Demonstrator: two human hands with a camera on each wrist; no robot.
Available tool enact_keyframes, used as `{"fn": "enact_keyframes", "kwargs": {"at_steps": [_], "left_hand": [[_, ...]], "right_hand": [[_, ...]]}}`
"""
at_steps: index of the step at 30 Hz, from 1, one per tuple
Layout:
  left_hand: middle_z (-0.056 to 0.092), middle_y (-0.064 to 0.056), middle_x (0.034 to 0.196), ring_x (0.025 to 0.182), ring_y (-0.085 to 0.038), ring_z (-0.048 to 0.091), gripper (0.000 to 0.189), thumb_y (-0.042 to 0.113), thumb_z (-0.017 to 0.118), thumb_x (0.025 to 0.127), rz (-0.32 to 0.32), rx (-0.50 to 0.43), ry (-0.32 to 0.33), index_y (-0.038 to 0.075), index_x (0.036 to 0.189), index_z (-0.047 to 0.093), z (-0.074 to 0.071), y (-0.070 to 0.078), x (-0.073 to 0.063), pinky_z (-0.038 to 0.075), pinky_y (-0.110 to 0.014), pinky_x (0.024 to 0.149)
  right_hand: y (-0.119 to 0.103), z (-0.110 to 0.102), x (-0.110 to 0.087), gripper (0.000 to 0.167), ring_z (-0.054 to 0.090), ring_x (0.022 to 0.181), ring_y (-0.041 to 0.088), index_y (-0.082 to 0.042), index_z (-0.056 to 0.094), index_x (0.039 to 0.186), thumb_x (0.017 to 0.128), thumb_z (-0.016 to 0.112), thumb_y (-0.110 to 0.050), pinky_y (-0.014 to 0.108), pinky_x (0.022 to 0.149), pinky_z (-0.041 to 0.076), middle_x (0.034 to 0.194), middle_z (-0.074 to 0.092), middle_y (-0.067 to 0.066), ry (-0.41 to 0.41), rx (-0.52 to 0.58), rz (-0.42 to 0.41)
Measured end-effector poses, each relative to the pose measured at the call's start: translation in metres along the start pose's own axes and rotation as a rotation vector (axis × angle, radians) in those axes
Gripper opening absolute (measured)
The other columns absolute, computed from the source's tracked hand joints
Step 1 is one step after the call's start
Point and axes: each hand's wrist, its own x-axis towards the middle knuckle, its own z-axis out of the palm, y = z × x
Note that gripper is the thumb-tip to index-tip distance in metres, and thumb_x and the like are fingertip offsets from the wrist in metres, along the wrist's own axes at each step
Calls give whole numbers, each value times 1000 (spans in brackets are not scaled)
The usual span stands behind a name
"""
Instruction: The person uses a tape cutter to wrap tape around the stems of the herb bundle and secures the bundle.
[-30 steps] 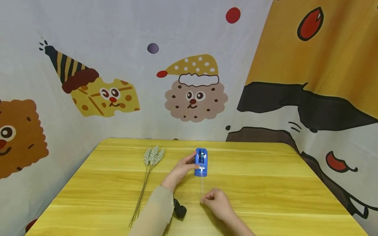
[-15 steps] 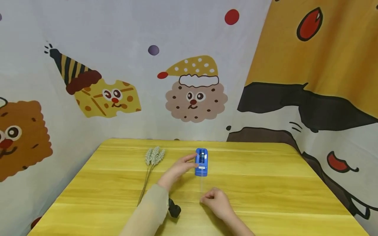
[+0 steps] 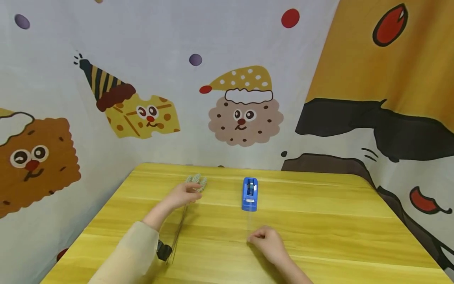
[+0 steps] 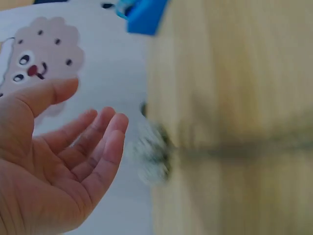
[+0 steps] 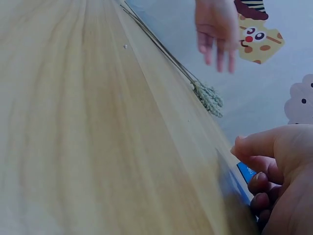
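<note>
A blue tape dispenser [image 3: 250,206] stands on the table, and a clear strip of tape [image 3: 250,222] runs from it toward the near side. My right hand [image 3: 270,243] pinches the free end of that strip between thumb and forefinger. Left of the dispenser lies a small bunch of pale green wheat-like stems [image 3: 203,182], heads toward the back. Over the bunch, my left hand [image 3: 181,196] hovers with relaxed, parted fingers and hides part of the stems. In the left wrist view the palm is bare, and the seed heads [image 4: 154,152] show blurred beyond the fingertips.
The wood-grain table [image 3: 319,221] ends at a cloth backdrop [image 3: 149,47] printed with cartoon figures. A black wrist device [image 3: 164,251] sits at the left sleeve, overlapping the stem ends in the head view.
My left hand has let go of the tape dispenser and moved left to above the stems. The right hand keeps pinching the tape end in place. The head view has turned slightly left.
</note>
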Motion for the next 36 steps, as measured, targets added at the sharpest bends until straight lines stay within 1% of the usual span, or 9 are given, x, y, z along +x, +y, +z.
{"fn": "enact_keyframes", "kwargs": {"at_steps": [4,7,9,15,18,22,27,30,36], "left_hand": [[62,-16,99,73,-29,60,49,17,66,92,-105,62,66,-10,130,51,-8,-14,-13,52,-39,62],[62,-16,91,60,-21,55,48,17,67,91,-165,73,84,-13,126,50,-10,-25,-22,50,-36,56],[62,-15,84,54,-18,51,43,17,67,91,-196,81,92,-12,120,54,-11,-31,-26,49,-34,53],[62,-13,70,55,-20,59,24,18,69,89,-240,125,99,-5,90,61,-9,-44,-32,53,-33,52],[64,-12,70,56,-21,61,23,18,71,87,-267,131,92,-2,85,62,-7,-47,-32,55,-33,53],[62,-11,71,55,-19,59,23,20,74,84,-288,131,91,0,79,64,-2,-49,-32,55,-33,53],[60,-10,69,55,-19,57,24,20,78,80,-292,140,108,2,73,62,2,-49,-30,54,-31,53],[59,-9,65,53,-19,57,27,19,80,78,-286,171,120,4,67,59,3,-50,-28,54,-31,52],[57,-7,53,45,-18,56,31,13,78,75,-239,271,138,6,55,56,5,-53,-24,53,-29,47]], "right_hand": [[-1,-1,0,6,54,76,13,-7,74,75,76,78,-12,26,66,44,78,62,-1,7,7,8],[-2,-1,-1,6,54,75,13,-7,74,75,75,78,-12,26,65,44,78,62,-1,5,11,11],[-2,-1,-1,6,53,74,13,-7,74,75,76,78,-12,25,65,44,78,62,-1,4,10,10],[-1,-1,0,6,53,74,13,-7,74,75,76,78,-12,25,64,43,77,62,-2,7,4,5],[0,-1,0,6,53,74,13,-8,75,75,76,78,-13,25,64,43,77,62,-2,7,3,4],[-1,-1,-1,7,53,74,12,-8,75,75,76,78,-14,25,64,43,77,62,-2,11,-3,6],[0,-2,0,7,53,74,13,-8,75,76,76,78,-14,26,65,44,78,61,-2,10,-9,2],[0,-1,-1,8,53,74,13,-7,75,77,77,78,-14,25,64,44,78,61,-1,1,-5,-4],[-1,-1,-1,9,53,72,13,-5,74,77,77,78,-12,24,60,44,78,62,0,-1,31,-4]]}}
